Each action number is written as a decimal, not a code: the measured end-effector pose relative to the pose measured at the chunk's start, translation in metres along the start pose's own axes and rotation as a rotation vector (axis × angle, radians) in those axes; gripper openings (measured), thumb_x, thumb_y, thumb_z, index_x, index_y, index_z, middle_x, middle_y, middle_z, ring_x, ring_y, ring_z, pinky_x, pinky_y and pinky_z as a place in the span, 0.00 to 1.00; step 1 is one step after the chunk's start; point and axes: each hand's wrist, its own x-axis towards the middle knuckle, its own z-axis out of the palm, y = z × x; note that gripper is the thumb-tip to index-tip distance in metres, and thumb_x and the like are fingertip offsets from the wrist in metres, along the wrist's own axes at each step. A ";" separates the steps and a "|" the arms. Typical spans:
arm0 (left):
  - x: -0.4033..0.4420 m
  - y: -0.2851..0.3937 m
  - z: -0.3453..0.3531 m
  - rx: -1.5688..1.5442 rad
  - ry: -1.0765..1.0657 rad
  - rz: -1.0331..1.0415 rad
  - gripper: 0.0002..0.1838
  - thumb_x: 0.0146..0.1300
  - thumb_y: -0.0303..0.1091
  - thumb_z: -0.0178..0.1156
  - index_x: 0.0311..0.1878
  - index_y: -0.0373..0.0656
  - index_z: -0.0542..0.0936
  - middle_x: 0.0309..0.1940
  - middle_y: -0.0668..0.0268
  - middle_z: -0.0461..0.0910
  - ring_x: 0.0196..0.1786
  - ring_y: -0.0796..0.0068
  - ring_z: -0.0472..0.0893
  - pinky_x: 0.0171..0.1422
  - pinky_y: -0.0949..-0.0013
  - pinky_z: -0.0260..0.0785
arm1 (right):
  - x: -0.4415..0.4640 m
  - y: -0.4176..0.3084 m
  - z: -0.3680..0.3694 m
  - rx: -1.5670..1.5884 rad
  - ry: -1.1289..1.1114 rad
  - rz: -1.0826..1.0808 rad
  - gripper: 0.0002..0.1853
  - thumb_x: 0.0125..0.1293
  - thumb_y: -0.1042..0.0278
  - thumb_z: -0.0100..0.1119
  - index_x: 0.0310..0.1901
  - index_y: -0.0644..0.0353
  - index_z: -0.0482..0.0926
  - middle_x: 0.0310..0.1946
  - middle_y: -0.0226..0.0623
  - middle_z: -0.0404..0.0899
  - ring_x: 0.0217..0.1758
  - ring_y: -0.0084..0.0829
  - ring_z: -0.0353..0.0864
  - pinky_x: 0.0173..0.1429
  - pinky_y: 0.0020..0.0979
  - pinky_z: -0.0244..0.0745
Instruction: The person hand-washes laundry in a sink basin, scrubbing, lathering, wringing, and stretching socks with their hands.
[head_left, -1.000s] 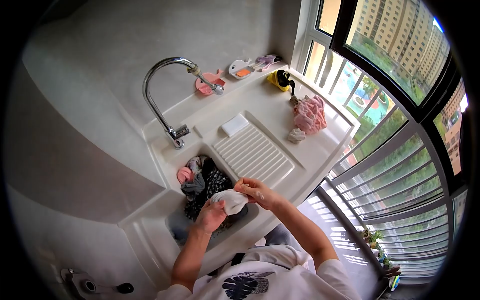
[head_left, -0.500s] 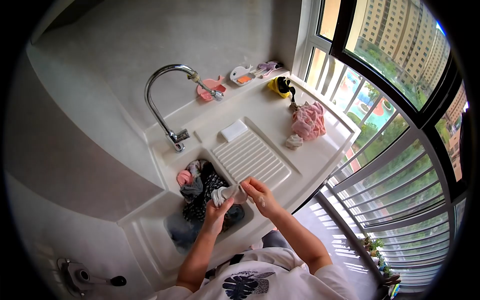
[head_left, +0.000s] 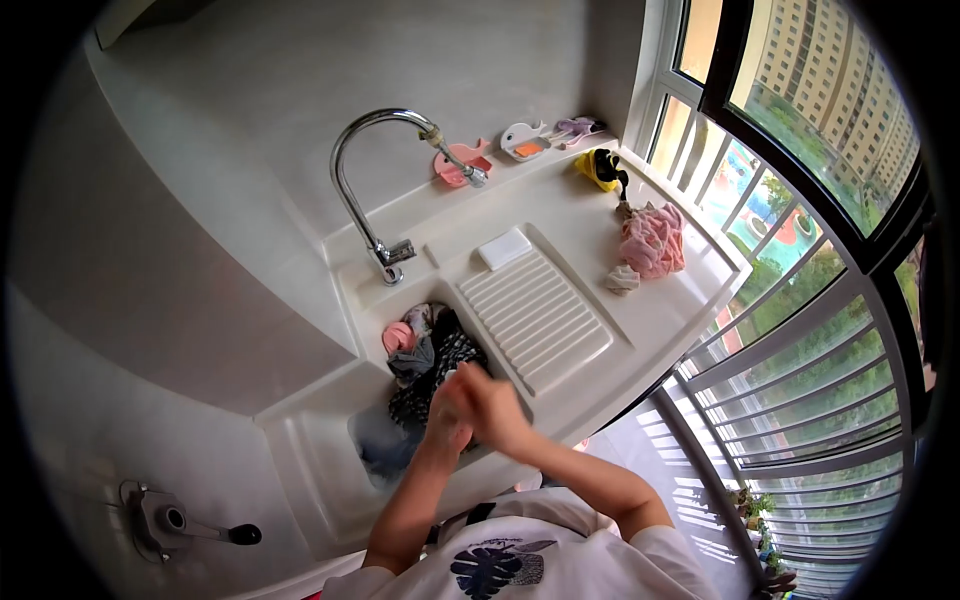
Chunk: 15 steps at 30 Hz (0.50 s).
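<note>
My left hand [head_left: 447,418] and my right hand [head_left: 492,403] are pressed together above the sink basin, both closed and somewhat blurred. The white cloth they held earlier is almost wholly hidden between them; only a small pale bit shows near the fingertips. Below and behind them, a heap of wet clothes lies in the basin: a black patterned garment [head_left: 452,350], a grey cloth [head_left: 411,361] and a pink piece [head_left: 398,337]. To the right of my hands is the ribbed washboard [head_left: 537,318], with a white soap bar [head_left: 504,249] at its top.
A chrome faucet [head_left: 347,190] arches over the back left. Pink laundry [head_left: 653,241], a small white cloth [head_left: 622,280] and a yellow-and-black item [head_left: 599,169] lie on the right counter. Whale-shaped dishes, one pink [head_left: 460,166] and one white [head_left: 524,143], stand along the wall.
My hands have come together over the white cloth, which was stretched between them before and is now mostly covered. The whole view has shifted, so the sink appears farther right.
</note>
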 end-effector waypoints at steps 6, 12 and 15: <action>0.007 -0.002 -0.009 0.913 -0.159 0.175 0.14 0.68 0.34 0.49 0.54 0.40 0.70 0.43 0.66 0.74 0.50 0.76 0.74 0.56 0.72 0.66 | 0.014 0.030 0.025 -0.430 0.038 -0.464 0.14 0.55 0.63 0.61 0.18 0.55 0.67 0.15 0.33 0.70 0.19 0.35 0.75 0.23 0.35 0.69; 0.009 -0.033 -0.053 -0.113 -0.149 -0.285 0.14 0.69 0.41 0.46 0.52 0.44 0.71 0.42 0.69 0.74 0.48 0.80 0.74 0.54 0.71 0.67 | -0.021 0.022 0.044 -0.367 -0.058 -0.597 0.15 0.54 0.59 0.63 0.19 0.55 0.69 0.13 0.32 0.70 0.15 0.32 0.74 0.19 0.33 0.67; 0.011 -0.011 -0.029 -0.631 0.060 -0.583 0.11 0.69 0.40 0.45 0.48 0.49 0.74 0.37 0.72 0.75 0.41 0.80 0.76 0.46 0.70 0.71 | 0.003 0.045 0.036 -0.429 -0.090 -0.386 0.11 0.52 0.64 0.61 0.20 0.57 0.72 0.15 0.33 0.73 0.16 0.35 0.74 0.20 0.36 0.69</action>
